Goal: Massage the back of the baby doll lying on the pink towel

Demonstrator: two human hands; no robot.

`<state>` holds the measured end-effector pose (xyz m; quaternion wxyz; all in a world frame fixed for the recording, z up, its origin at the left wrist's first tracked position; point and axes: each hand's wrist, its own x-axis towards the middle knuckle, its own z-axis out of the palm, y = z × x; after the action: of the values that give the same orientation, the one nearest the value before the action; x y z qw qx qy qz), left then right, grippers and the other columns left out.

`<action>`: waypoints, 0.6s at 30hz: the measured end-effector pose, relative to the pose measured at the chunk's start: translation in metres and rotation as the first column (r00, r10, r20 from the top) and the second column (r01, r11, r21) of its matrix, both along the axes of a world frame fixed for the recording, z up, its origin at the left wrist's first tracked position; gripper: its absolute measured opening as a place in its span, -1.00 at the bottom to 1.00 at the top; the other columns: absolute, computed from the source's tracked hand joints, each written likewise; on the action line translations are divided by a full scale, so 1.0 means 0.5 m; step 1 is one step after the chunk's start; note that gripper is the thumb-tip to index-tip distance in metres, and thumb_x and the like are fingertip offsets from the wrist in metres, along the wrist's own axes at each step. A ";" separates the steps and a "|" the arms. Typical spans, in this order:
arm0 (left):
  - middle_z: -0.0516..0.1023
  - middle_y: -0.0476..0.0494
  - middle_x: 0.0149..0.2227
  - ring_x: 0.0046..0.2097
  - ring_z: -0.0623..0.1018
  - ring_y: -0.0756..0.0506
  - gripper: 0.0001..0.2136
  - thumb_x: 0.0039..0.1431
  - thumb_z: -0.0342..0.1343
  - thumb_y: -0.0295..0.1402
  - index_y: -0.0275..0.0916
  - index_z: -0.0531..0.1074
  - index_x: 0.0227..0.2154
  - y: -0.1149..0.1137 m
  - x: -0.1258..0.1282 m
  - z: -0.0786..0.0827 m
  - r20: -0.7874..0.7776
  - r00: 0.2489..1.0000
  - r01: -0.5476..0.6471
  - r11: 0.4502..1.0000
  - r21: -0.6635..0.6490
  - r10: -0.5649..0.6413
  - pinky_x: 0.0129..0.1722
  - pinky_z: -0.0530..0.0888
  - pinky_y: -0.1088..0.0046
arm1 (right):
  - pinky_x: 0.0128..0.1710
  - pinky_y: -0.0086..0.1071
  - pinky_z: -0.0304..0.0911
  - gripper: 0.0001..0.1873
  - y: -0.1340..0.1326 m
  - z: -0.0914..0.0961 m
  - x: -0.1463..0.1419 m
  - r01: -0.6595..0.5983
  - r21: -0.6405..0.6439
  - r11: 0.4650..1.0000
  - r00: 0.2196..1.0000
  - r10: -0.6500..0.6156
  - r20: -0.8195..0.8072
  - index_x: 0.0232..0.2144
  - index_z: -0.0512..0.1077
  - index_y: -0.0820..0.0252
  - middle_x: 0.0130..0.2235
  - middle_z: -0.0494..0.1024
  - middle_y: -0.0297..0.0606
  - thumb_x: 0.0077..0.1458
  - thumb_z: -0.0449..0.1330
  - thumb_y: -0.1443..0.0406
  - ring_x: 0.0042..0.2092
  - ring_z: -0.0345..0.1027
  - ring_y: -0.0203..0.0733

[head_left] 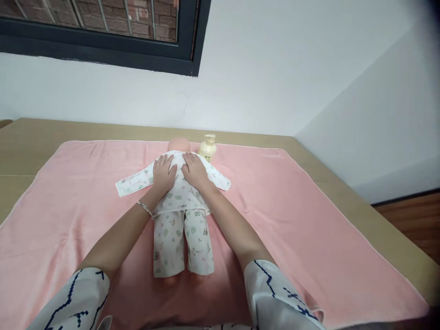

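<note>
A baby doll (179, 144) lies stretched out, its head towards the wall and its feet towards me. It wears a white printed long-sleeved top (180, 195) and matching trousers (169, 245). Flat on the upper left of the top rests my left hand (164, 173), fingers apart. My right hand (195, 170) lies flat on the upper right, also with its fingers stretched out. Both sleeves of the top spread outwards. Only the rounded head shows above the collar, and the feet just peek out below the trouser legs.
A pale yellow pump bottle (207, 149) stands right of the doll's head. The pink blanket (292, 229) under the doll covers much of the wooden table (44, 133). Behind rises a white wall (254, 82) with a dark-framed window (103, 46).
</note>
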<state>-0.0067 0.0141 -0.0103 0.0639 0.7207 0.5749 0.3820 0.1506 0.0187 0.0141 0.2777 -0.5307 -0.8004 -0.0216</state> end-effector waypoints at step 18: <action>0.40 -0.37 0.15 0.22 0.33 -0.31 -0.59 0.29 -0.13 -0.30 -0.36 0.35 0.10 0.014 0.002 0.005 -0.131 0.989 0.074 0.994 0.087 -0.062 0.27 0.22 -0.04 | 0.37 -0.23 -0.05 -0.46 -0.006 0.017 0.006 -0.025 -0.124 0.992 0.993 0.038 0.109 0.25 0.19 0.42 0.31 0.20 -0.02 0.28 0.03 0.29 0.34 0.03 -0.05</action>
<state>-0.0057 0.0213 -0.0079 0.0068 0.7652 0.5349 0.3583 0.1534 0.0159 0.0224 0.2002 -0.5319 -0.8228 0.0024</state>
